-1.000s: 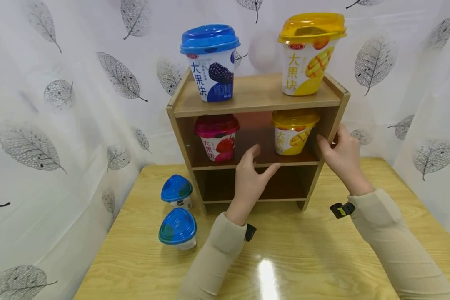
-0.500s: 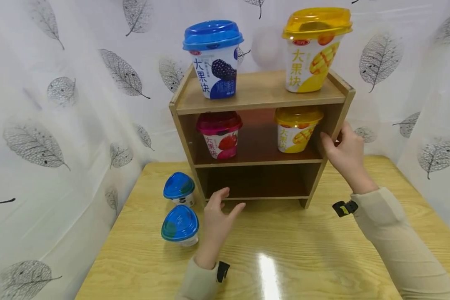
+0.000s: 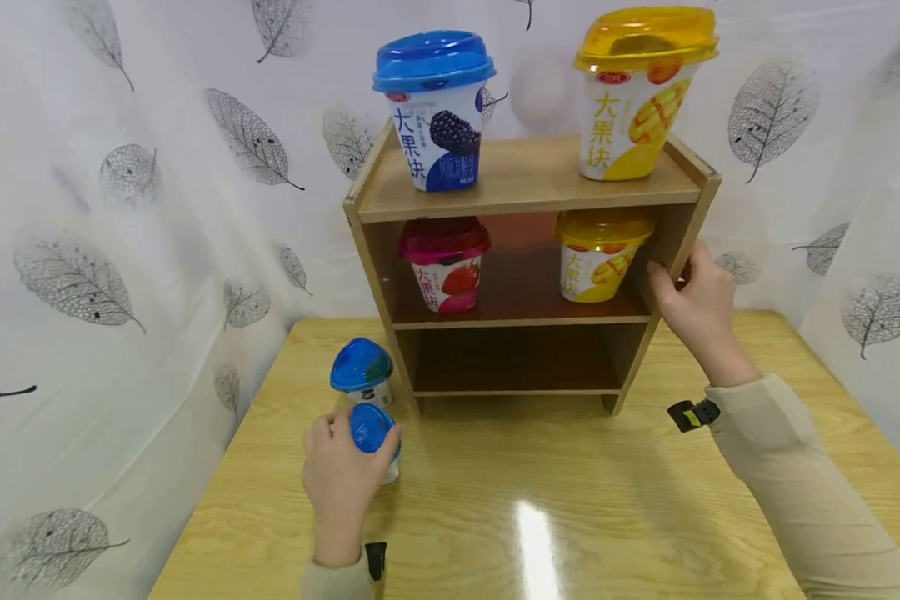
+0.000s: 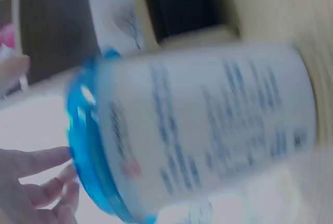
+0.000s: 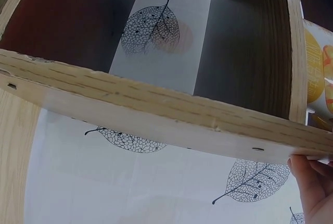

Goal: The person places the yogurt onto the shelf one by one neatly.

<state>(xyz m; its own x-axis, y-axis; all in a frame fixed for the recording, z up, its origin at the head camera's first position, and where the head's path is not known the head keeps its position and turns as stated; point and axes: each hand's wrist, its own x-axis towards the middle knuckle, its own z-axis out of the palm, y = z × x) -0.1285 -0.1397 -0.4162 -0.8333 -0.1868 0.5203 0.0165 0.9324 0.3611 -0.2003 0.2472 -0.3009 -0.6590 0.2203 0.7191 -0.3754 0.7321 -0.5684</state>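
My left hand (image 3: pixel 345 471) is at the nearer blue-lidded yogurt cup (image 3: pixel 390 471), its fingers and thumb spread about the lid. In the left wrist view that cup (image 4: pixel 218 125) is blurred; the fingers reach its blue lid (image 4: pixel 88 140), while the thumb tip stands apart from it. Just behind stands a second blue-lidded cup (image 3: pixel 362 375). With my right hand (image 3: pixel 701 312) I hold the right side panel of the small wooden shelf (image 3: pixel 540 187), thumb on the inner side and fingers outside. The right wrist view shows the hand (image 5: pixel 315 187) against the panel's edge (image 5: pixel 156 99).
On the shelf's top stand a blackberry yogurt cup (image 3: pixel 442 125) and a mango one (image 3: pixel 637 108). A strawberry cup (image 3: pixel 450 279) and another mango cup (image 3: pixel 596 267) occupy the middle level. Leaf-patterned white cloth (image 3: pixel 172 242) surrounds the wooden table (image 3: pixel 555 483).
My left hand has moved from in front of the middle shelf down and left to the nearer blue-lidded cup. The right hand keeps holding the panel. The head view has shifted slightly.
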